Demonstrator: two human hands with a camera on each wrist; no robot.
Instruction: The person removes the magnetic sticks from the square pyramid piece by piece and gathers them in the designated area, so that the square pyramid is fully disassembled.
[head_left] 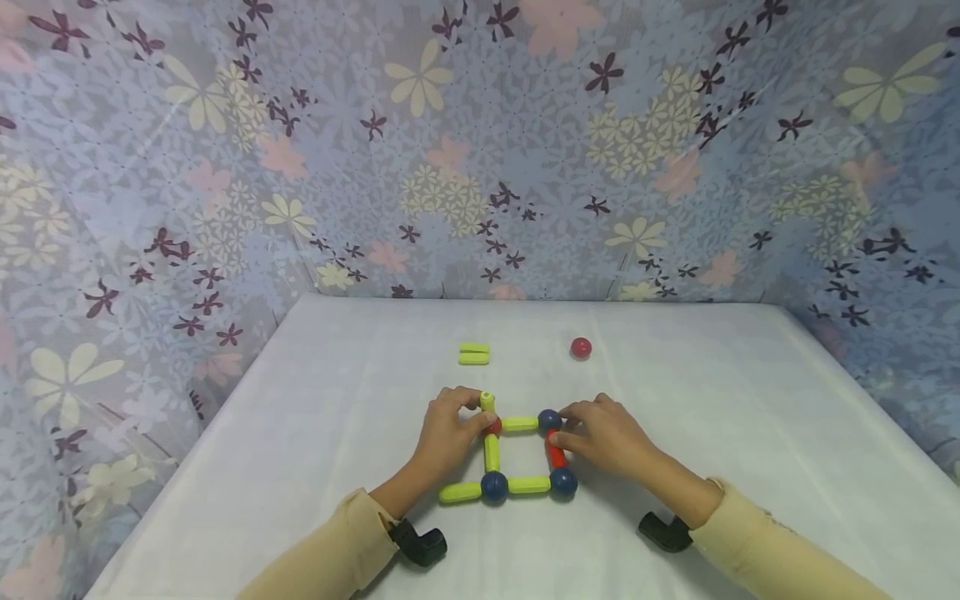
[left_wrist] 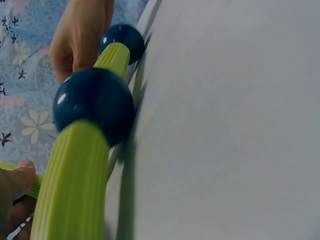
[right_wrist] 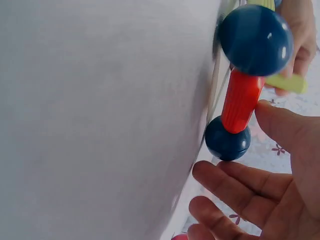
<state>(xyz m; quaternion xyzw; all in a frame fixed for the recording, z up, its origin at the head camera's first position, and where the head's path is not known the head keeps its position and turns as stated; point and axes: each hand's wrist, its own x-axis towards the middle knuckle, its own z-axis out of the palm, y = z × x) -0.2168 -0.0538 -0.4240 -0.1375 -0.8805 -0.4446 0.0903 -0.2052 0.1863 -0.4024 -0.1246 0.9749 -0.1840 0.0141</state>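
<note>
A square of toy building sticks and balls lies on the table. At its far left corner, my left hand (head_left: 448,429) pinches the yellow-green stick (head_left: 487,400) that sticks out beyond a red ball (head_left: 492,426), the thumb close to the ball. On the other side, my right hand (head_left: 611,433) has its thumb against the red stick (right_wrist: 243,100) and its fingertips at the far blue ball (right_wrist: 228,139). Nearer me, two blue balls (head_left: 494,486) join a yellow-green stick (head_left: 529,484). Another yellow-green stick (head_left: 460,492) points left from the near left corner.
Two loose yellow-green sticks (head_left: 474,354) lie beyond the square. A loose red ball (head_left: 581,347) sits farther back to the right. White cloth covers the table (head_left: 360,367), and a flowered curtain (head_left: 480,150) hangs behind and at both sides.
</note>
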